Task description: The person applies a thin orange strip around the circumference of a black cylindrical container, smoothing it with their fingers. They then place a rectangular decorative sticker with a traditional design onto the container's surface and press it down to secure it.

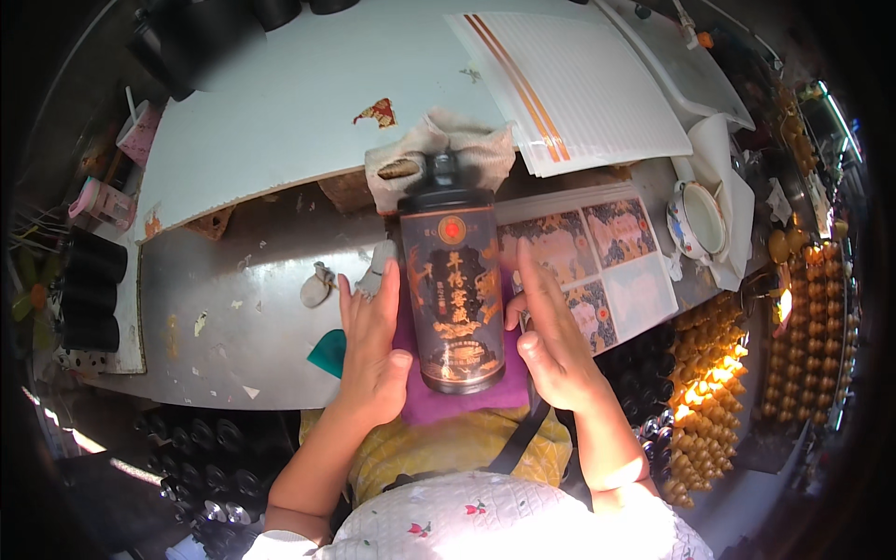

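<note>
Hands (pixel 373 364) (pixel 563 369), released with fingers extended, flank a dark cylindrical bottle (pixel 455 303) (smooth, gold-patterned).

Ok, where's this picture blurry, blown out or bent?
Head view: the black, gold-printed cylindrical bottle blurs at its top; glare bleaches the white floral garment; sunlight flares on rounded gold pieces; the grey metal table bows along its front edge.

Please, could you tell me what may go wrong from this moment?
The dark bottle might slip or roll: the left hand and right hand stand open at its sides, with fingers stretched rather than wrapped around it. Also, the printed sheets lie close beside the right hand, so a sideways move could perhaps shift or crease them.
</note>
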`<state>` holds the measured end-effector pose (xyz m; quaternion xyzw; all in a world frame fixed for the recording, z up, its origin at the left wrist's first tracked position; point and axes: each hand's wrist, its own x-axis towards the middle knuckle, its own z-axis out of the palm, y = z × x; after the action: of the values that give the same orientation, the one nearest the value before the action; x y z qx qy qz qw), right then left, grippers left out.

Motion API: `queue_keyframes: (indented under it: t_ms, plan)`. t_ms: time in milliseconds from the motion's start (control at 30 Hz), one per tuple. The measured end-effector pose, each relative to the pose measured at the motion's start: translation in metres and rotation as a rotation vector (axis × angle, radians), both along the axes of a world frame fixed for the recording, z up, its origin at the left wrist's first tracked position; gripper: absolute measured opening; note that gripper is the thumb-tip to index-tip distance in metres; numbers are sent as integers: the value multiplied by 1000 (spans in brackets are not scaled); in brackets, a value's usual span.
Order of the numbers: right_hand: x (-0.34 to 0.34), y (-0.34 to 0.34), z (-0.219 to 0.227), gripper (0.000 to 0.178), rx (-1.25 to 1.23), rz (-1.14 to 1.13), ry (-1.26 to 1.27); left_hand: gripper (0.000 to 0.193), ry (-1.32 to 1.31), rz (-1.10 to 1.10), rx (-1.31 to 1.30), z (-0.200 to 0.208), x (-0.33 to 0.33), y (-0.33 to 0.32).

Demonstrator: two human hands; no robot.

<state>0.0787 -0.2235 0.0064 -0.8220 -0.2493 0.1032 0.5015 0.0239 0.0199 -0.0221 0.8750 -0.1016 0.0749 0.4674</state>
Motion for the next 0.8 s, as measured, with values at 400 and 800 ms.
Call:
queue_keyframes:
  t_ms: [400,800]
  plan:
    - [-17,-3,-2,62,-29,11,-67,65,-35,4,-38,-11,-20,-16]
    - [-19,-6,-13,66,-24,-20,-175,67,-13,68,86,-12,-30,-19]
